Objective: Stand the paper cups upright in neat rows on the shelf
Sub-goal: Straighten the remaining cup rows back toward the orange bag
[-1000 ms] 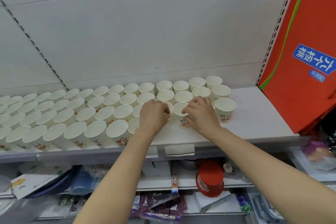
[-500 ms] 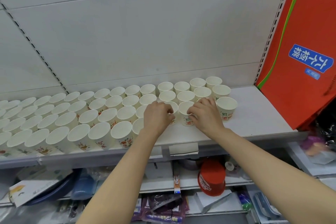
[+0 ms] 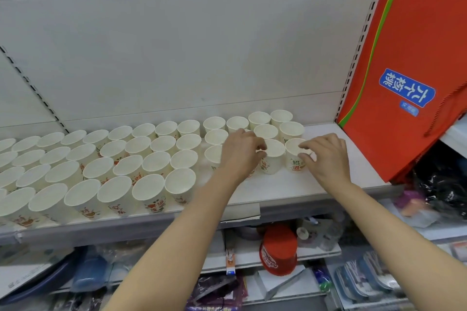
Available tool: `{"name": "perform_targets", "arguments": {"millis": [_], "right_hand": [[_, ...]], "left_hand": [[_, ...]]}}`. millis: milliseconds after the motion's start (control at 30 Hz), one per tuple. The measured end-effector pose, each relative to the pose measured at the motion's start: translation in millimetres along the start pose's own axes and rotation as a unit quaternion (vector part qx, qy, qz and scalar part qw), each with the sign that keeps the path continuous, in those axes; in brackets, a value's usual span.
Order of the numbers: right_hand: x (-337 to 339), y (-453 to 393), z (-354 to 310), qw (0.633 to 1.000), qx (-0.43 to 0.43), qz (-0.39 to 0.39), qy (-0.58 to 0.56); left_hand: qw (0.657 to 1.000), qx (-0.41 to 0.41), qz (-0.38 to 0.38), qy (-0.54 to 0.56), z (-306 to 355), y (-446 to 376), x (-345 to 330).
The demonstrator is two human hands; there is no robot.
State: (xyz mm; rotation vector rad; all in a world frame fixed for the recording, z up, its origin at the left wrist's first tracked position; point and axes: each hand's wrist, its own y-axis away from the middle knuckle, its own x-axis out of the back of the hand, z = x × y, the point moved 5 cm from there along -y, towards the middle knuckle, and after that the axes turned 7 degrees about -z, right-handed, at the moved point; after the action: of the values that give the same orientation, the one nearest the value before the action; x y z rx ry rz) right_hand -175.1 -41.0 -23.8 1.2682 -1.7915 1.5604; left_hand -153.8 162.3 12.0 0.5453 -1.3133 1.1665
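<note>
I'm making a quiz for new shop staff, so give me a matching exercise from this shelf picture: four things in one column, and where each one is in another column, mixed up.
Things:
1. right hand
2. left hand
3. big orange paper bag with a blue label
4. red upside-down bucket-shaped tub

Places:
A. on the lower shelf, below the cups
B. leaning at the right end of the white shelf
C. fingertips on the rightmost front white paper cup
D. among the cups, just left of that cup

Pairs: 1-C, 2-D, 3-B, 4-A

A white shelf carries upright paper cups standing in rows across its left and middle
</note>
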Motion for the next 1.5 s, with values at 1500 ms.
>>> {"name": "perform_targets", "arguments": {"millis": [1500], "right_hand": [[-14,37,-113,0.977,0.167,-0.095,-0.092]], "left_hand": [[0.996,0.079,-0.047,0.002,-72,101,31]]}}
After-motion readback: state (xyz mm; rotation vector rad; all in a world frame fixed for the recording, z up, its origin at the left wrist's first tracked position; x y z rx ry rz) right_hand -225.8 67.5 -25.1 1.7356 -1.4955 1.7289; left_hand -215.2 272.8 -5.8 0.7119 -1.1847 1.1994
